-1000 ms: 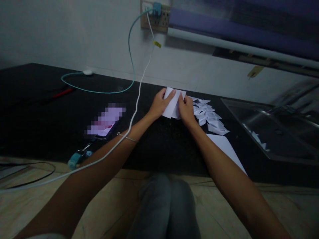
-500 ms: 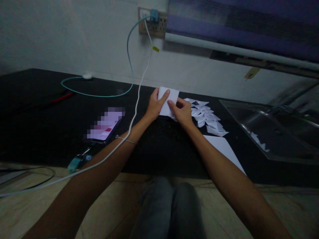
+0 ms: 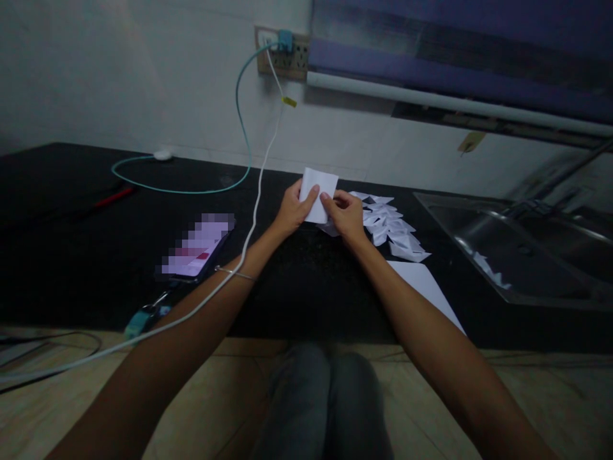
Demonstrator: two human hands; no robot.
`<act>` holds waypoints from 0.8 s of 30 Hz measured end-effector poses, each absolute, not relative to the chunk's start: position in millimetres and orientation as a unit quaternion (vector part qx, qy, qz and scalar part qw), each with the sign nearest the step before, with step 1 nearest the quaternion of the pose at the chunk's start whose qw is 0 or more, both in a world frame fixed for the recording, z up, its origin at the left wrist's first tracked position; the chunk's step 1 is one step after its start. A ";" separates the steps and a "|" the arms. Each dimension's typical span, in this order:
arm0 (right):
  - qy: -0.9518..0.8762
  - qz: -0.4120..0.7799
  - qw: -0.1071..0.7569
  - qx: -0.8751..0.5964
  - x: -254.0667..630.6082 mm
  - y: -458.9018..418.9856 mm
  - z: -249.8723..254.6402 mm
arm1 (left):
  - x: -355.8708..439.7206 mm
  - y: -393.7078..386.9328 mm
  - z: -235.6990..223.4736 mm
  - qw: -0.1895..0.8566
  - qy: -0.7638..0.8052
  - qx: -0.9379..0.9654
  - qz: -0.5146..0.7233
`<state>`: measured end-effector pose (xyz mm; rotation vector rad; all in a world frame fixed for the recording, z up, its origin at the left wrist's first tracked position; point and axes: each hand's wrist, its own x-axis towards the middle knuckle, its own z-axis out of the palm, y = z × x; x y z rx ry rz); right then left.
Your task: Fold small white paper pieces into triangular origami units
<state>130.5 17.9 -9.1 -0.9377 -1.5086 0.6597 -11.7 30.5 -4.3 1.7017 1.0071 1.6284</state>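
A small folded sheet of white paper [image 3: 317,182] is held up above the black countertop [image 3: 297,287]. My left hand [image 3: 293,207] grips its left edge, thumb on the front face and fingers behind. My right hand [image 3: 348,213] pinches its right side, with the thumb on the front and the index finger curled. Just right of my right hand lie several folded white paper pieces [image 3: 390,220] with pointed ends. Below them a flat stack of white paper [image 3: 424,287] is partly covered by my right forearm.
A phone [image 3: 198,246] lies left of my left forearm, with a teal strap [image 3: 138,322] near it. A white cable [image 3: 258,204] hangs from the wall socket [image 3: 294,57] across my left arm. A teal cable [image 3: 182,191] loops behind. At right is a metal sink [image 3: 522,255].
The paper went from two visible panels to one narrower folded panel. My right thumb moved left onto its front face. The view shifted slightly.
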 end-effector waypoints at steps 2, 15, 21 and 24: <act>-0.654 0.279 0.576 -0.403 131.1 15.8 -6.1 | -11.5 30.6 -4.4 0.284 0.376 0.638 0.609; -0.652 0.290 0.573 -0.403 131.8 16.6 -5.2 | -11.2 32.4 -4.3 0.271 0.377 0.636 0.616; -0.652 0.302 0.570 -0.398 130.5 14.2 -3.2 | -11.5 31.1 -2.0 0.263 0.385 0.639 0.612; -0.653 0.300 0.568 -0.401 129.9 13.8 -3.2 | -12.0 31.4 -2.0 0.266 0.382 0.638 0.613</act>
